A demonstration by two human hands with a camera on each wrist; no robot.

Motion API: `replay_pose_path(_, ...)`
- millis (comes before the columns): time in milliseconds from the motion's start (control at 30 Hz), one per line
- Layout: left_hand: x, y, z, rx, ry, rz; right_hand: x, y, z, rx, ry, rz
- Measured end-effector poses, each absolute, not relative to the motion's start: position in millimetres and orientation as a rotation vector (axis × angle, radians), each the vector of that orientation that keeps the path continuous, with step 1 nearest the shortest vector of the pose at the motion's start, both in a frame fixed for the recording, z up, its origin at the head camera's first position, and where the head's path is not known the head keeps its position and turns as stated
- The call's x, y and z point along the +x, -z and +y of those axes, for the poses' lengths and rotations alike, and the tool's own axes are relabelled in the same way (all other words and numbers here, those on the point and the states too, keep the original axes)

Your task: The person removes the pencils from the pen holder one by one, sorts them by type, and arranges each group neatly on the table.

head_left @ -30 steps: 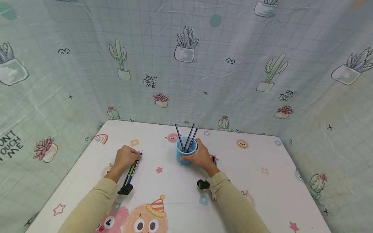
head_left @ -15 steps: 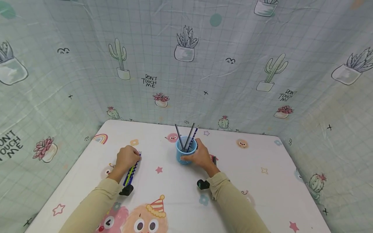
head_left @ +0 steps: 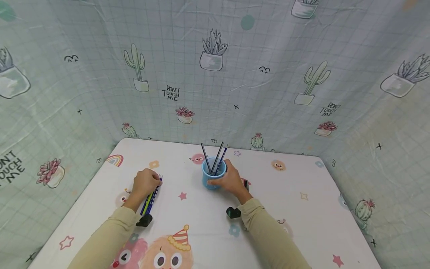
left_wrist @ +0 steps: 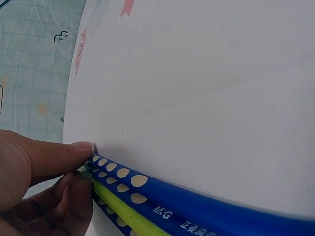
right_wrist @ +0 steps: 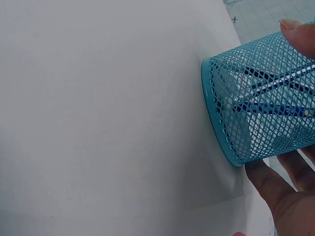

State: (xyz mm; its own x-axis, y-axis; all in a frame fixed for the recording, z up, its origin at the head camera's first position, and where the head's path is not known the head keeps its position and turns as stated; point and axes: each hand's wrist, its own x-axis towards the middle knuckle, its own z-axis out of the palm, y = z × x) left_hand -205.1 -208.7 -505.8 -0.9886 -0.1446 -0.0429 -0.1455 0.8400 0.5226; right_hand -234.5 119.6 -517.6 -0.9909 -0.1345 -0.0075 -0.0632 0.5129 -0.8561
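White and cartoon-printed, the table [head_left: 285,190] is bearing an upright blue mesh cup [head_left: 209,178], which the right hand [head_left: 232,178] is gripping with curved fingers. The left hand [head_left: 145,183] is closely pinching blue and lime pencils [head_left: 152,198] by their ends. Three pencils [head_left: 218,157] are already leaning inside; those and part-hidden striped ones [head_left: 246,184] seem to be remaining outside, the latter beside the right hand.

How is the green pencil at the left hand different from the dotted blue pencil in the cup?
The green pencil is bright yellow-green; the dotted pencil is dark blue with pale dots. The left hand pinches the green pencil; the dotted pencil leans in the cup. Both are long and slim.
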Motion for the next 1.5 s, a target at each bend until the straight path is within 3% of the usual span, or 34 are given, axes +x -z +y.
replay_pose_path(467, -209.5, 506.2, -189.5, 0.055, -1.147, 2.99, -234.4, 519.5, 120.0, -0.183, 1.531, 2.654)
replay_pose_path(1067, -217.8, 493.9, -100.0, 0.303, -1.657, 2.58, -233.6, 519.5, 120.0, -0.215, 1.518, 2.684)
replay_pose_path(1500, -222.2, 499.5, -64.2, 0.296, -1.669, 2.596, -231.7, 518.4, 122.6, -0.291, 1.534, 2.702)
